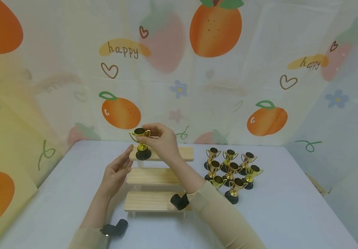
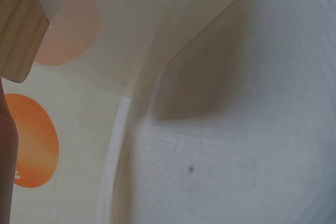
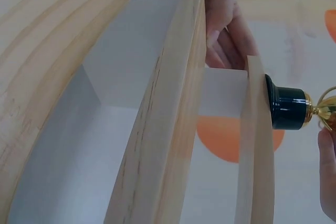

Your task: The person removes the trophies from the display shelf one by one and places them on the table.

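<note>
My right hand [image 1: 165, 142] pinches a small gold trophy cup [image 1: 143, 153] by its cup between thumb and fingers. The cup stands upright, its black base at the left end of the top board of a three-step wooden display shelf [image 1: 154, 175]. In the right wrist view, the black base [image 3: 289, 107] meets the top board [image 3: 260, 145]. My left hand [image 1: 114, 177] is beside the shelf's left side, its fairly straight fingers reaching up to the end of the top board. A board end [image 2: 20, 30] shows at the corner of the left wrist view.
Several more gold trophies [image 1: 231, 170] with black bases stand grouped right of the shelf on the white tabletop [image 1: 291, 207]. A fruit-printed cloth [image 1: 210, 76] hangs behind and along the sides. Black devices [image 1: 116, 228] are strapped to both wrists.
</note>
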Motion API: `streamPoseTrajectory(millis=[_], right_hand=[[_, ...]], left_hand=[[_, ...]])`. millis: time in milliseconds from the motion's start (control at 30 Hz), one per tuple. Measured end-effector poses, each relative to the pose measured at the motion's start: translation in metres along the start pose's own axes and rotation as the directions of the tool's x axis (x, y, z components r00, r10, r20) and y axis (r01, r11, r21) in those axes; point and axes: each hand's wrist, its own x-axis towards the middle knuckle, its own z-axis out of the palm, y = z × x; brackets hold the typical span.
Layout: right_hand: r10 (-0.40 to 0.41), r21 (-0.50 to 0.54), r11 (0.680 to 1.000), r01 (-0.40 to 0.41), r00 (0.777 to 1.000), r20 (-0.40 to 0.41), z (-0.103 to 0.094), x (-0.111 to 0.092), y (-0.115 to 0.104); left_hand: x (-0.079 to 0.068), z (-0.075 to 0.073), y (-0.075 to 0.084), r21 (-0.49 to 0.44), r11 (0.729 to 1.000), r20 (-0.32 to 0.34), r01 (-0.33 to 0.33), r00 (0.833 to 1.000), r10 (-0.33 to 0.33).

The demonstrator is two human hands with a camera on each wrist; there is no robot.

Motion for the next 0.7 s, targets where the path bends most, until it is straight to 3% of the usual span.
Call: streamPoseTrajectory(millis=[467,700], right_hand=[[-0.051,0.002,0.999,0.051,0.999,-0.013,-0.007,-0.003,-0.004],[-0.088,0.039,0.995,0.088,0.996,-0.011,-0.021,-0.005,-0.01]], left_hand=[[0.0,0.001,0.0,0.006,1.0,0.009,-0.002,1.0,0.002],[0.0,0.002,0.001,0.024,0.999,-0.026,0.021,0.999,-0.021]])
